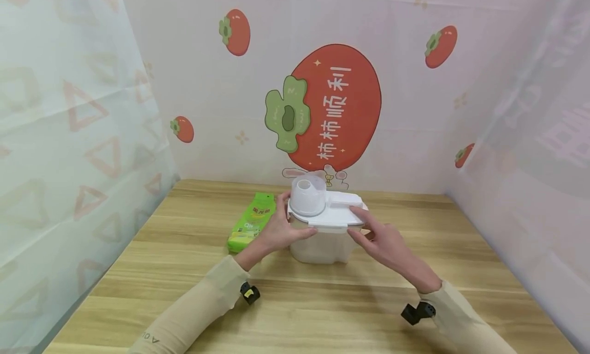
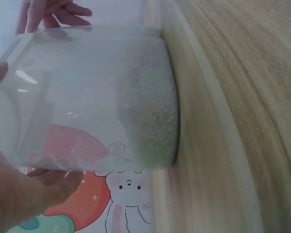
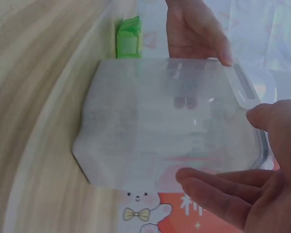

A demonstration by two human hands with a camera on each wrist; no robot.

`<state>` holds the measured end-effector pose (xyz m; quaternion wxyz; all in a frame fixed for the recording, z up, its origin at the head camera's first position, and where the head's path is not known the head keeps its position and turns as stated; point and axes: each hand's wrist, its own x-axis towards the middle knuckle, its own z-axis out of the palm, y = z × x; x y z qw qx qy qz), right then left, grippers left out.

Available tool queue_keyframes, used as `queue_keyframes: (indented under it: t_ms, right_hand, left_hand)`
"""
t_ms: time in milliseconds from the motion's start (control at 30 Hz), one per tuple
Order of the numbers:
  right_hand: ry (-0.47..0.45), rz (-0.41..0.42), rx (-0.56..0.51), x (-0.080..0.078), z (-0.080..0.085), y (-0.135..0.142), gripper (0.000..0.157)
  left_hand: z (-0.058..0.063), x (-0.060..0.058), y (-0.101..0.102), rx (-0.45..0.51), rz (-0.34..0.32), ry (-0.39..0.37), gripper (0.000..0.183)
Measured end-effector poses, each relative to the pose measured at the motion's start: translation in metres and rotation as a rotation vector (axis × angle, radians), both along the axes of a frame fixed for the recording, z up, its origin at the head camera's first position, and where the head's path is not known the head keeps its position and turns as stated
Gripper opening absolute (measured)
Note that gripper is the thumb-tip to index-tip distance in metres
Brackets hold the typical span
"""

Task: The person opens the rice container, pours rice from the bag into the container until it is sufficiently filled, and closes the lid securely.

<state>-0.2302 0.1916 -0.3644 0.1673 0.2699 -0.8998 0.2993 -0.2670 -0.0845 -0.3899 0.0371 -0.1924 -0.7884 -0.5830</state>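
A clear plastic grain storage container (image 1: 318, 249) stands upright on the wooden table, its white lid (image 1: 341, 214) seated on top. A translucent measuring cup (image 1: 308, 199) sits upside down at the lid's left. Pale rice-like grains (image 2: 152, 104) fill the lower part, as the left wrist view shows. My left hand (image 1: 278, 230) holds the lid's left end, thumb along the front edge and fingers round the side. At the right end, my right hand (image 1: 386, 241) grips the lid and upper wall; its thumb (image 3: 259, 116) lies at the front rim. One right finger touches the lid's top.
A green packet (image 1: 251, 225) lies left of the container, partly behind my left hand. The wooden table (image 1: 184, 287) reaches a back wall sheet printed with persimmons (image 1: 341, 113). Patterned sheets also hang on both sides. Each wrist carries a small black camera (image 1: 250, 293).
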Motion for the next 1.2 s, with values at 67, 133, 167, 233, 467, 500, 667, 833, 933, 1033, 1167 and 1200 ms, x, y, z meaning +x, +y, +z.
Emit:
queue_keyframes:
  t_ms: [67,133,167,233,467,500,667,833,933,1033,1167,1200]
  right_hand:
    - [-0.014,0.019,-0.001,0.000,0.004,0.003,0.049]
    - [-0.037,0.031,-0.017,0.000,0.009,0.007,0.040]
    - [-0.052,0.031,-0.030,0.001,0.012,0.009,0.033]
    - [-0.075,0.021,-0.069,0.001,0.018,0.013,0.021]
    - [0.002,-0.079,-0.144,-0.006,0.027,0.023,0.011]
    - [0.008,-0.097,-0.140,-0.008,0.027,0.023,0.013]
    - [-0.074,-0.104,-0.113,-0.019,0.023,0.022,0.031]
    - [-0.198,-0.014,-0.129,-0.028,0.013,0.019,0.036]
    - [-0.226,0.013,-0.147,-0.027,0.011,0.019,0.036]
    - [-0.207,0.016,-0.154,-0.027,0.011,0.018,0.035]
    - [-0.179,0.012,-0.145,-0.026,0.011,0.016,0.035]
    - [-0.179,0.012,-0.148,-0.026,0.011,0.016,0.035]
  left_hand:
    - [0.000,0.001,-0.002,0.001,-0.012,0.002,0.103]
    - [0.000,0.001,-0.003,0.002,-0.020,0.007,0.102]
    - [0.000,0.002,-0.004,0.000,-0.023,0.010,0.102]
    - [0.000,0.002,-0.006,-0.005,-0.026,0.016,0.102]
    - [0.001,0.004,-0.010,-0.018,-0.044,0.025,0.101]
    - [0.001,0.004,-0.011,-0.021,-0.048,0.025,0.101]
    - [0.000,0.005,-0.012,-0.050,-0.058,0.023,0.100]
    - [0.001,0.006,-0.012,-0.041,-0.077,0.053,0.099]
    - [0.000,0.006,-0.012,-0.033,-0.087,0.055,0.099]
    - [-0.001,0.005,-0.013,-0.022,-0.094,0.059,0.097]
    - [-0.003,0.004,-0.015,0.000,-0.111,0.070,0.094]
    - [-0.003,0.003,-0.016,0.001,-0.113,0.072,0.094]
